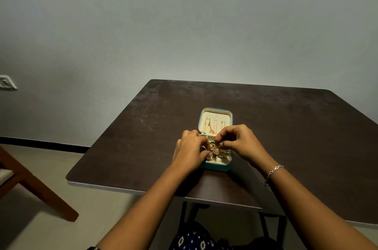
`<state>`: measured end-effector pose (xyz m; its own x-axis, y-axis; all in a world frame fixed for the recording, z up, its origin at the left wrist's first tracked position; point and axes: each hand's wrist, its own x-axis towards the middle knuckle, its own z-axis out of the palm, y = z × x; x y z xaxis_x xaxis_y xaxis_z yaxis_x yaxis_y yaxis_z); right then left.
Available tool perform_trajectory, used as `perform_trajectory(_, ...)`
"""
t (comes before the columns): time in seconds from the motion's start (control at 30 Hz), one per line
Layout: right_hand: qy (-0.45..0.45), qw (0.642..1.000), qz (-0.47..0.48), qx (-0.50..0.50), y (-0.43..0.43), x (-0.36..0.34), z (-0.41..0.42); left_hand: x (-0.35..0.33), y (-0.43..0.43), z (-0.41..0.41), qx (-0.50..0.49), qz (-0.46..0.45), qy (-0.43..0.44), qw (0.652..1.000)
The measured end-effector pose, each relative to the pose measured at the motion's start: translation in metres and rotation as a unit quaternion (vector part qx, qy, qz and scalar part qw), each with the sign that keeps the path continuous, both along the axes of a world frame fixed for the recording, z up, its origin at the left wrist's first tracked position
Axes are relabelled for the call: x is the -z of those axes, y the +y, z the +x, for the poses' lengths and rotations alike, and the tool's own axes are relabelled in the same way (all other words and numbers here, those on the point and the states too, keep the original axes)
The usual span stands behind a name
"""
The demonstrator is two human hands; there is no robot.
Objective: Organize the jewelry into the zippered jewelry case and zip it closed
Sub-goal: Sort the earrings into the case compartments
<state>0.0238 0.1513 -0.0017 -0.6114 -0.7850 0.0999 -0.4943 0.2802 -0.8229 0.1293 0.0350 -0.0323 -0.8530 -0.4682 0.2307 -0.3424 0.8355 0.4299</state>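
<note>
While left hand (190,148) and right hand (239,141) pinch a pendant (216,150), teal case (224,167) open, cream-lined, chains (210,125) in lid

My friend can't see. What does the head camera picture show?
A left hand and a right hand reach into an open teal case on a dark table; the right pinches a gold piece. Gold chains hang in the lid.
</note>
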Motion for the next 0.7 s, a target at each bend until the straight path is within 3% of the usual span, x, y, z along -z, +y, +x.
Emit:
perform_trajectory(0.23, 0.009, 1.0, -0.003, -0.001, -0.001, 0.005, 0.006, 0.005, 0.002, 0.0, -0.008, -0.012, -0.004, 1.0)
perform_trajectory(0.6, 0.172, 0.984, 0.031, -0.033, 0.003, 0.009, 0.016, 0.008, 0.001, 0.0, -0.004, -0.01, 0.016, 1.0)
perform_trajectory(0.7, 0.18, 0.983, 0.026, -0.033, 0.003, 0.013, 0.018, 0.008, 0.002, 0.0, -0.015, -0.021, 0.022, 0.999)
